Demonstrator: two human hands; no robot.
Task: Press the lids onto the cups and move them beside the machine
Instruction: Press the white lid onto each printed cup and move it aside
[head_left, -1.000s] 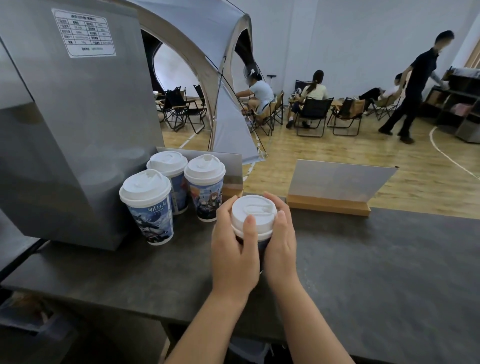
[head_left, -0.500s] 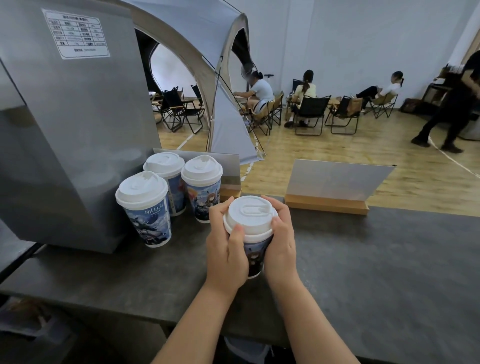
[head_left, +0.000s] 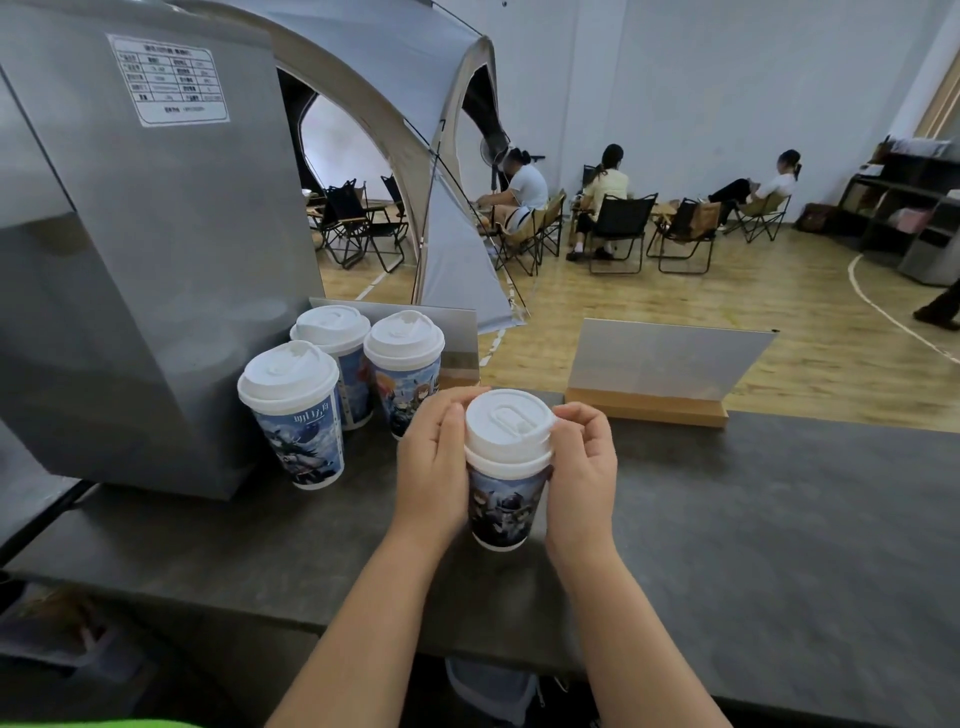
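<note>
A dark grey counter (head_left: 753, 545), matt and faintly mottled like stone, ran across the foreground of a hall with a pale wood floor (head_left: 779, 312) and plain white walls. Over its middle the person's left hand (head_left: 434, 467) and right hand (head_left: 582, 467) were cupped around a printed paper cup (head_left: 501, 506), palms against its sides and fingers curled partway round, so both had hold of it. The fingertips of both hands reached up to the cup's white plastic lid (head_left: 506, 431), a smooth domed disc with a raised oblong sip tab, seated on the rim. The cup tapered downward and carried dark blue cartoon artwork; whether its base touched the counter could not be told.

Just to the left stood three matching lidded cups in a tight cluster: the nearest cup (head_left: 293, 415) with white lettering on a blue print, the back cup (head_left: 332, 364) behind it, and the third cup (head_left: 402, 371) just beyond the left hand. All three were upright and close against the brushed-metal machine (head_left: 156, 286), a slab-sided steel box bearing a white label (head_left: 169, 80) of small print.

At the counter's far edge a frosted acrylic sign (head_left: 665, 358) sat in a wooden base (head_left: 644, 413), and a second panel (head_left: 462, 332) stood behind the cups. Beyond, a grey dome tent (head_left: 405, 130) arched over folding chairs (head_left: 358, 218), and three seated people (head_left: 608, 192) rested on camp chairs near dark shelving (head_left: 893, 208).
</note>
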